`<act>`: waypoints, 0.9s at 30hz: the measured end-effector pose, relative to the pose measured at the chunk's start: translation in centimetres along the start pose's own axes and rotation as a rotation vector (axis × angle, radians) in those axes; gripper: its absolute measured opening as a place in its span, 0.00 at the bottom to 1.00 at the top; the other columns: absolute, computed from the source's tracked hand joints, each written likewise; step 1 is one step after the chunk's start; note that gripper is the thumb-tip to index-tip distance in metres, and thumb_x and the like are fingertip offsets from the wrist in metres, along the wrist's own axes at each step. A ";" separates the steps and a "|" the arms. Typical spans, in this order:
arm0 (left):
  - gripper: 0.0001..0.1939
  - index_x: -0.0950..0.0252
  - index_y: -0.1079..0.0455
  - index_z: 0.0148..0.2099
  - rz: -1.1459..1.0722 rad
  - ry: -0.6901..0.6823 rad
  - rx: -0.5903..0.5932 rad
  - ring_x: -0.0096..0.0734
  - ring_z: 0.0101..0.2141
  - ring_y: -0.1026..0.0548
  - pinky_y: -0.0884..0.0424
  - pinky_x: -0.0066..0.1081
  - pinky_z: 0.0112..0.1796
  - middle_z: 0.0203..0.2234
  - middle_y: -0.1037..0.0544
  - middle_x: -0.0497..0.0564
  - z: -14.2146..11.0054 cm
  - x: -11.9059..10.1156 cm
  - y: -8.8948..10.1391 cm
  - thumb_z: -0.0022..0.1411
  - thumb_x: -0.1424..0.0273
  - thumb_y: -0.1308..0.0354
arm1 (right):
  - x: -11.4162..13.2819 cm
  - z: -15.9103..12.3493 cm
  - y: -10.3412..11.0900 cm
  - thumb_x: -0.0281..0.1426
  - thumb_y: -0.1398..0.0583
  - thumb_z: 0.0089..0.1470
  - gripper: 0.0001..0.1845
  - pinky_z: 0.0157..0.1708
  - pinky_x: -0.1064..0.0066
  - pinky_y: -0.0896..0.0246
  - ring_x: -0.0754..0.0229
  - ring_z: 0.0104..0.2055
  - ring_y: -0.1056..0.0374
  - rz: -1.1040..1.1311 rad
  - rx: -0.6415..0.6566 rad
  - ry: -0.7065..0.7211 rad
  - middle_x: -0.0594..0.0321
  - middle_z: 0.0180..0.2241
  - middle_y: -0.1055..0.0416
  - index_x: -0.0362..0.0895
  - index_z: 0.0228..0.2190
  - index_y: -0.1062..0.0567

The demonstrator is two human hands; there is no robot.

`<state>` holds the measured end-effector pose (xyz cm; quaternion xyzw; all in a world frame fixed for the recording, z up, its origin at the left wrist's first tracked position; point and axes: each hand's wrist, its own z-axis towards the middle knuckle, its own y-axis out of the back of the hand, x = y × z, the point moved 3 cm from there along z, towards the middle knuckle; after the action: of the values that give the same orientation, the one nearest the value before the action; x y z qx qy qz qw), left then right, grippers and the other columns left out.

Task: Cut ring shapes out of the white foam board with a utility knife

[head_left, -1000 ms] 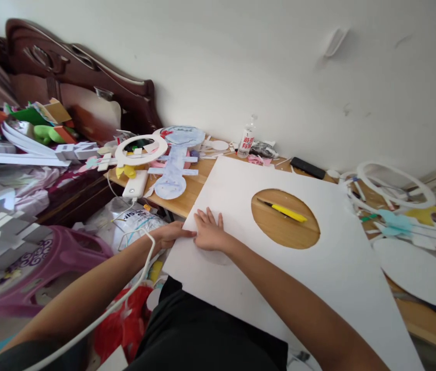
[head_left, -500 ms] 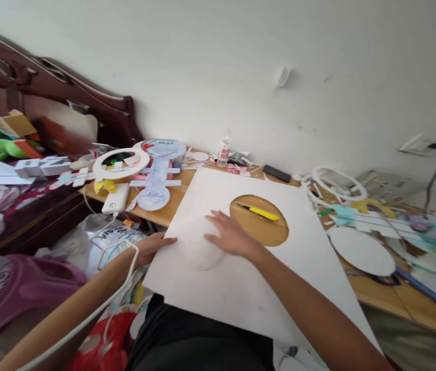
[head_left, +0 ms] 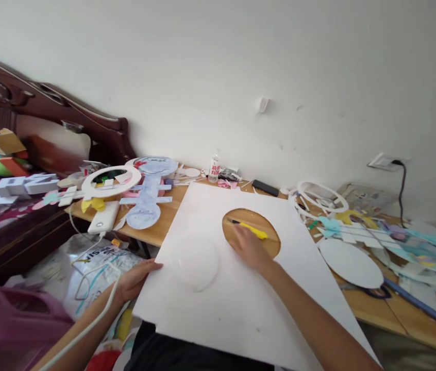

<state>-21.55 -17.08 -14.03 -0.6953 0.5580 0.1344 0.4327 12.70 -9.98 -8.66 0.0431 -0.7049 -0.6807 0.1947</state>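
Note:
A large white board (head_left: 218, 324), likely foam board, lies across the table's front edge and over my lap. My left hand (head_left: 136, 278) grips its left edge, thumb on top and the other fingers beneath. Resting on the board is a clear round lid-like disc (head_left: 195, 263), with neither hand on it. To the right, a round opening cut in the board shows the wooden tabletop, and a yellow utility knife (head_left: 255, 230) lies inside it. My right hand (head_left: 251, 250) hovers at the opening's lower left, slightly blurred, fingers stretched toward the knife and holding nothing visible.
A blue-white paper cutout (head_left: 150, 190), a white ring (head_left: 112, 181) and a power bank (head_left: 102, 217) lie left. A bottle (head_left: 214, 167) and a black case (head_left: 265, 187) stand near the wall. At right are a white oval (head_left: 351, 263) and cut scraps.
My right hand has left the clear disc and moved right to the opening near the knife. My left hand still holds the board's edge. The camera view has tilted up slightly.

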 end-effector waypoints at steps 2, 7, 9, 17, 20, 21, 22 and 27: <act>0.27 0.70 0.29 0.51 0.004 0.000 0.001 0.52 0.41 0.19 0.23 0.42 0.44 0.39 0.17 0.63 0.0 0.2 0.0 0.49 0.68 0.29 | 4.5 -1.5 -1.6 0.55 0.45 0.57 0.40 0.67 0.58 0.58 0.52 0.70 0.57 0.061 0.099 0.213 0.61 0.69 0.51 0.54 0.66 0.45; 0.30 0.72 0.30 0.53 0.038 0.015 0.046 0.55 0.40 0.19 0.22 0.45 0.42 0.40 0.18 0.67 -0.4 0.7 -0.7 0.53 0.61 0.30 | 11.5 -3.3 -3.8 0.67 0.49 0.49 0.56 0.64 0.34 0.81 0.39 0.72 0.81 0.132 0.241 0.413 0.54 0.71 0.73 0.50 0.68 0.55; 0.31 0.72 0.31 0.54 0.050 0.006 0.078 0.56 0.41 0.19 0.22 0.46 0.42 0.41 0.18 0.68 -0.6 0.9 -1.0 0.52 0.61 0.30 | 11.9 -3.0 -4.1 0.67 0.51 0.49 0.56 0.64 0.33 0.82 0.38 0.72 0.81 0.135 0.244 0.350 0.53 0.71 0.72 0.48 0.68 0.54; 0.32 0.73 0.31 0.55 0.083 -0.020 0.129 0.57 0.43 0.20 0.23 0.46 0.44 0.44 0.19 0.70 -0.4 1.1 -1.1 0.51 0.61 0.29 | 11.8 -2.6 -5.6 0.59 0.47 0.55 0.49 0.60 0.28 0.67 0.29 0.70 0.69 0.011 0.101 0.416 0.44 0.70 0.60 0.46 0.68 0.49; 0.32 0.72 0.30 0.54 0.088 -0.030 0.117 0.54 0.42 0.19 0.24 0.44 0.45 0.44 0.19 0.69 -0.3 1.1 -1.0 0.51 0.61 0.29 | 12.0 -3.0 -5.3 0.54 0.48 0.59 0.43 0.60 0.32 0.55 0.27 0.68 0.56 -0.004 -0.016 0.460 0.39 0.67 0.51 0.39 0.65 0.42; 0.31 0.72 0.30 0.53 0.089 -0.032 0.112 0.53 0.42 0.19 0.24 0.44 0.45 0.44 0.19 0.69 -0.2 1.1 -1.0 0.51 0.61 0.29 | 12.0 -3.1 -4.8 0.50 0.49 0.61 0.39 0.59 0.36 0.49 0.30 0.67 0.51 0.015 -0.056 0.476 0.38 0.65 0.46 0.37 0.64 0.39; 0.31 0.72 0.29 0.53 0.092 -0.032 0.106 0.53 0.41 0.19 0.24 0.43 0.45 0.44 0.19 0.69 -0.2 1.1 -1.0 0.51 0.61 0.29 | 11.8 -3.2 -4.1 0.47 0.51 0.63 0.35 0.59 0.42 0.43 0.34 0.65 0.45 0.049 -0.101 0.480 0.39 0.63 0.41 0.35 0.62 0.36; 0.28 0.72 0.26 0.48 0.125 -0.008 0.048 0.51 0.38 0.18 0.22 0.42 0.43 0.41 0.18 0.67 -0.2 1.2 -0.9 0.48 0.61 0.28 | 6.9 -3.0 1.7 0.37 0.57 0.67 0.27 0.47 0.58 0.31 0.50 0.46 0.25 0.195 -0.367 0.240 0.46 0.48 0.24 0.38 0.54 0.27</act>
<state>-20.45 -18.01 -14.29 -0.6480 0.6015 0.1505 0.4423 7.68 -14.95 -5.52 0.0192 -0.5420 -0.7653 0.3466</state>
